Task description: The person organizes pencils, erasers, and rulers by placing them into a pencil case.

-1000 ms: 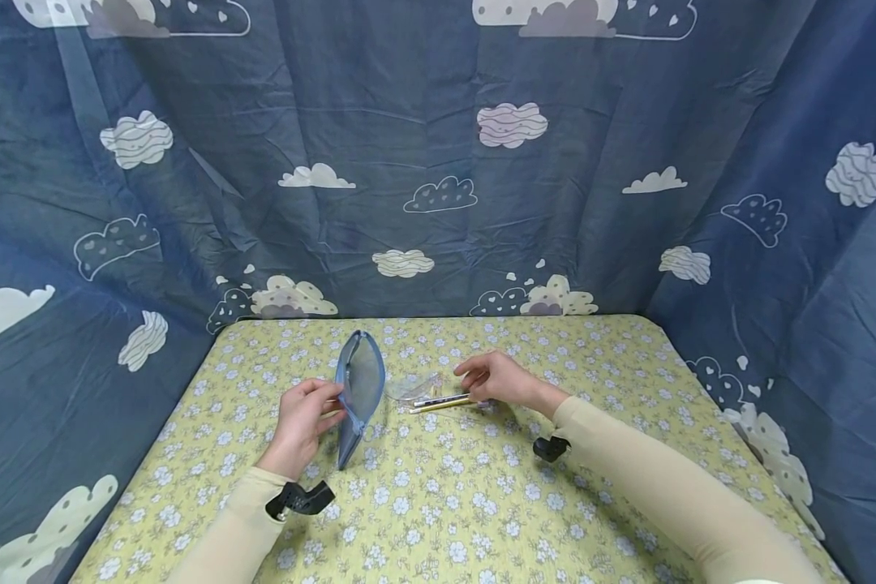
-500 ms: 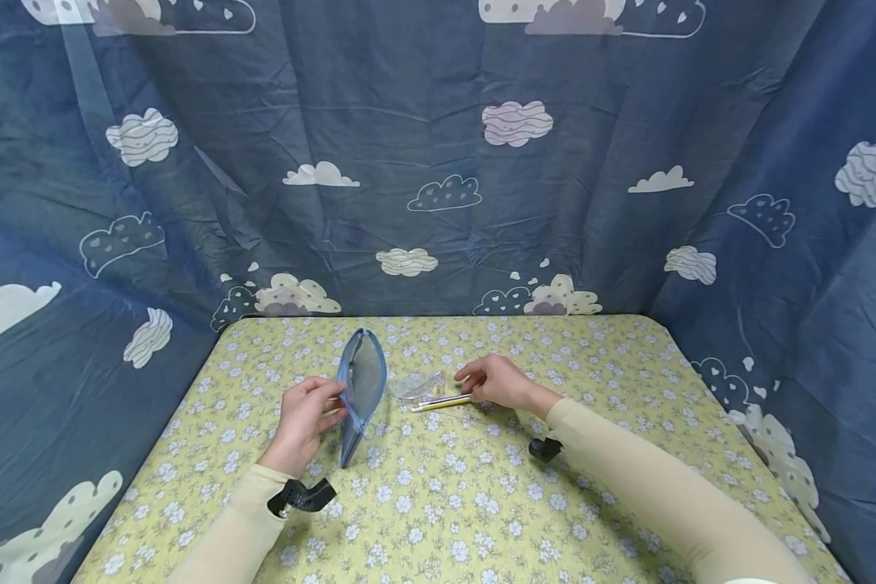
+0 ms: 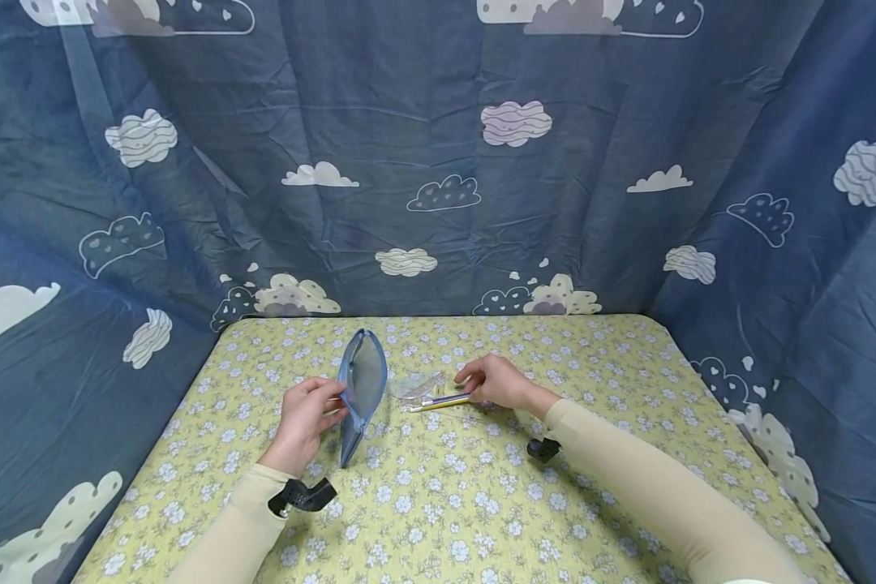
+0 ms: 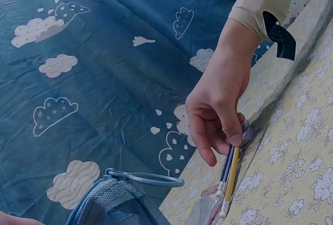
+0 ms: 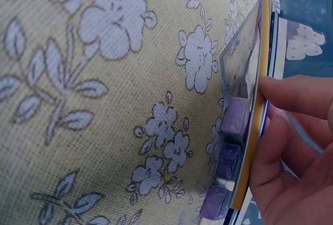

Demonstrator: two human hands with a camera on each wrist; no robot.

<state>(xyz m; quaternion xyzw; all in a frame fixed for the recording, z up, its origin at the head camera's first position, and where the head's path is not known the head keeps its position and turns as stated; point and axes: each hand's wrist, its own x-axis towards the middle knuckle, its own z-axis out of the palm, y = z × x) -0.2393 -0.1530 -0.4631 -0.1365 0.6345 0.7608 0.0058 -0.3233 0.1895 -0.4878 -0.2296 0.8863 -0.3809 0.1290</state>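
Observation:
On the left, my left hand (image 3: 302,418) grips the side of a blue zip pouch (image 3: 365,377), which stands upright with its mouth gaping. A ring pull (image 4: 148,178) hangs at its zip end. My right hand (image 3: 502,381) pinches a yellow pencil (image 5: 258,126) and a dark blue pencil (image 4: 227,163) between thumb and fingers, low over the table. Beneath the pencils lie small purple blocks (image 5: 237,118) and a clear plastic piece with printed marks (image 5: 240,61). Next to the pouch is a clear, curved plastic sheet (image 3: 406,386), perhaps a protractor.
A yellow flowered cloth (image 3: 438,503) covers the table. Dark blue curtains with clouds (image 3: 380,138) close off the back and both sides. Each wrist wears a black camera mount (image 3: 302,495).
The pencils under my right hand have shifted slightly and lie closer together than a second ago. My left hand and the pouch stay nearly still.

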